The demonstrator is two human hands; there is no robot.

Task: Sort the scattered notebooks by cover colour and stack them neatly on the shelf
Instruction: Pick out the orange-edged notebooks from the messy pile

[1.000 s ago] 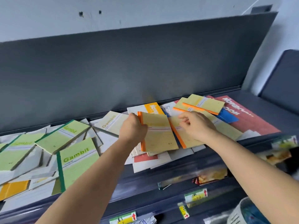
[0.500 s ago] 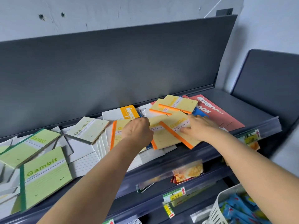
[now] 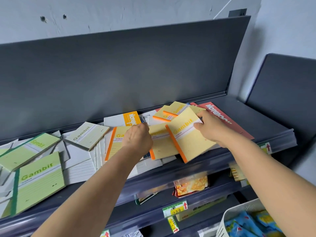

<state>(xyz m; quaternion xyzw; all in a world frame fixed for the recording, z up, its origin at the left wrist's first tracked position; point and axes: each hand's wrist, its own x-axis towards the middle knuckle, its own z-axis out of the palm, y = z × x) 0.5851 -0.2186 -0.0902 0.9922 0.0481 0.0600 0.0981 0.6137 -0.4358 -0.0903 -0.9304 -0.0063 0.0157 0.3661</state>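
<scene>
where the shelf [image 3: 266,118] carries a scatter of notebooks, the right grip [image 3: 212,129] pinches the far right edge of a yellow notebook [image 3: 189,142], thumb on the cover and fingers behind the edge. that notebook sits right of centre on the pile, face up, with its orange spine on the left. its long axis runs from the back wall toward the shelf front, slanting right as it comes nearer, and its near corner reaches over the front lip. the title climbs toward the far right.

the left grip [image 3: 136,141] rests knuckles up, fingers curled, on a second notebook [image 3: 116,144], also yellow, whose orange spine runs almost straight front to back. whether it holds anything i cannot tell. a third notebook [image 3: 162,144] lies between the two, partly under the first.

two more yellow ones [image 3: 171,112] lie at the back, just beside a red notebook [image 3: 224,122]. green notebooks [image 3: 39,178] lie well to the left, slanted.
</scene>
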